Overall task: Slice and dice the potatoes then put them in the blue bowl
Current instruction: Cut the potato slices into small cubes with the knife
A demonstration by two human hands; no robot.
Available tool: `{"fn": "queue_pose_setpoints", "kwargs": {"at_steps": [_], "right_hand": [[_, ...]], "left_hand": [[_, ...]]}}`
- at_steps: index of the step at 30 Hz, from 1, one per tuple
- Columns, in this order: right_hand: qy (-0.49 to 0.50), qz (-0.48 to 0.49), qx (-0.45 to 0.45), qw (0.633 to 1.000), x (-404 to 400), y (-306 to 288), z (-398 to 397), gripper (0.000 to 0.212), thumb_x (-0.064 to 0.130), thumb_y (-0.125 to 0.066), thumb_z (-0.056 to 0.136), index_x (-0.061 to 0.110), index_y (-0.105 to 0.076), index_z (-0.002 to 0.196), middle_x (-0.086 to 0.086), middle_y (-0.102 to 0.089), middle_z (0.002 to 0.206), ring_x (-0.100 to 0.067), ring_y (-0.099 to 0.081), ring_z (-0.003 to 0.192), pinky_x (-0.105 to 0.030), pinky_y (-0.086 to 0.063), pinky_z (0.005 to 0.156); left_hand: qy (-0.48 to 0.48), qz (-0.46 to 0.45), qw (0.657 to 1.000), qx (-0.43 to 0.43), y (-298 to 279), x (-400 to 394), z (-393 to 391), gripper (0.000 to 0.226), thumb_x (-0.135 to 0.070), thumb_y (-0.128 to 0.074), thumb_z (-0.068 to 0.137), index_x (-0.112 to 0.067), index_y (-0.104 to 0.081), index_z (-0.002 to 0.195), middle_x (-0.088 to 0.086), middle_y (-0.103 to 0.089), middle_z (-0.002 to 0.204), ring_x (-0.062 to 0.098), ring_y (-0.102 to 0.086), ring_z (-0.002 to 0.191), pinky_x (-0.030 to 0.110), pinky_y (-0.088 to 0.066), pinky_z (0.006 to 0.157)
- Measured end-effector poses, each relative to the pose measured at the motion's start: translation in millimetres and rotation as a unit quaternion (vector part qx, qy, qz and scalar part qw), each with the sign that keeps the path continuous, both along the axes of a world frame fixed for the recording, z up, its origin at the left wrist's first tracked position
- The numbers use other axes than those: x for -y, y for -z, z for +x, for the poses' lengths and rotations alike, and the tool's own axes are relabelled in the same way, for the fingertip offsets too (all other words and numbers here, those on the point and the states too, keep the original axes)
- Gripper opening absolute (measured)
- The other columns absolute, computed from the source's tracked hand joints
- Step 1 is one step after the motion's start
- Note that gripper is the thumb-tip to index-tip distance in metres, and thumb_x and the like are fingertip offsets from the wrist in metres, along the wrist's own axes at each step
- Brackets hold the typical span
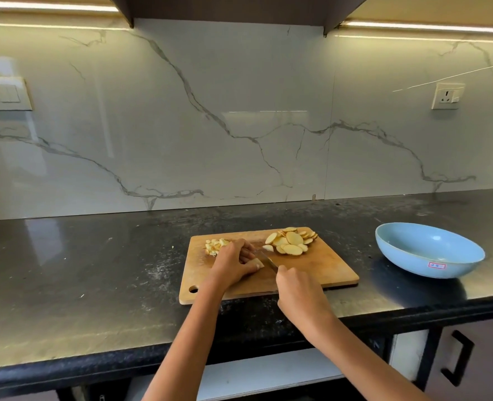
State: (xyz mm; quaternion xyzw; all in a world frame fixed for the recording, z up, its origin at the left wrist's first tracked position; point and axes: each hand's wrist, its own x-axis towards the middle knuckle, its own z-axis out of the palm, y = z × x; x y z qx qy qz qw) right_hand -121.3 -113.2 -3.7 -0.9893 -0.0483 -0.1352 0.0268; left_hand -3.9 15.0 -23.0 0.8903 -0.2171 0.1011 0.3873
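dicing station: knife blade set against slices pinned under the left hand

landmark: wooden cutting board (pixel 311 270), lying on the dark countertop (pixel 94 270), hanging hole at its near left corner.

- left hand (pixel 235 263): over the board's middle-left, fingers curled down and pressing a small stack of potato pieces (pixel 259 264) to the wood; only a pale edge of the stack shows at the fingertips.
- right hand (pixel 297 287): at the board's near edge, wrapped round the handle of a kitchen knife (pixel 267 259). the handle itself is hidden in the fist.
- key relation: the blade runs from the right hand diagonally away and to the left, its flat just beside the left fingertips. the held stack lies left of the blade, so judged from this each cut falls on the stack's right end and the left hand must retreat leftward.
- diced potato (pixel 214 246): small heap at the board's far left.
- sliced potato rounds (pixel 293 241): overlapping pile at the board's far right corner, not yet diced.
- blue bowl (pixel 430 250): off the board to its right, on the countertop, nothing visible inside.
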Motion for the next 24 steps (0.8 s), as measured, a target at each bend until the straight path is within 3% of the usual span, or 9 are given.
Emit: {"fn": "queue_pose_setpoints", "kwargs": {"at_steps": [7, 18, 24], "right_hand": [[-0.011, 0.004, 0.01, 1.0, -1, -10, 5, 0.022, 0.006, -0.046, 0.094, 0.01, -0.057, 0.113, -0.007, -0.064, 0.1, -0.019, -0.064, 0.086, -0.025, -0.045, 0.063], [-0.053, -0.064, 0.001, 0.997, -11, -6, 6, 0.023, 0.003, -0.043, 0.096, 0.005, -0.053, 0.116, -0.011, -0.059, 0.112, -0.023, -0.06, 0.1, -0.028, -0.043, 0.072], [-0.061, -0.071, -0.002, 0.996, -4, -5, -6, 0.023, -0.001, -0.041, 0.095, 0.005, -0.054, 0.113, -0.012, -0.057, 0.111, -0.024, -0.059, 0.098, -0.027, -0.036, 0.067]], "left_hand": [[-0.011, -0.009, 1.0, 0.012, 0, -5, 1, 0.035, -0.015, -0.074, 0.077, -0.009, -0.057, 0.107, -0.004, -0.061, 0.087, 0.004, -0.057, 0.075, 0.01, -0.049, 0.066], [-0.014, -0.013, 1.0, 0.016, 1, -2, -2, 0.028, -0.009, -0.074, 0.077, -0.009, -0.058, 0.1, -0.002, -0.064, 0.085, 0.002, -0.057, 0.071, 0.009, -0.048, 0.065], [-0.011, -0.01, 1.0, 0.017, 1, -3, -1, 0.028, -0.01, -0.074, 0.076, -0.01, -0.058, 0.1, -0.003, -0.063, 0.084, 0.003, -0.058, 0.073, 0.009, -0.048, 0.064]]}}
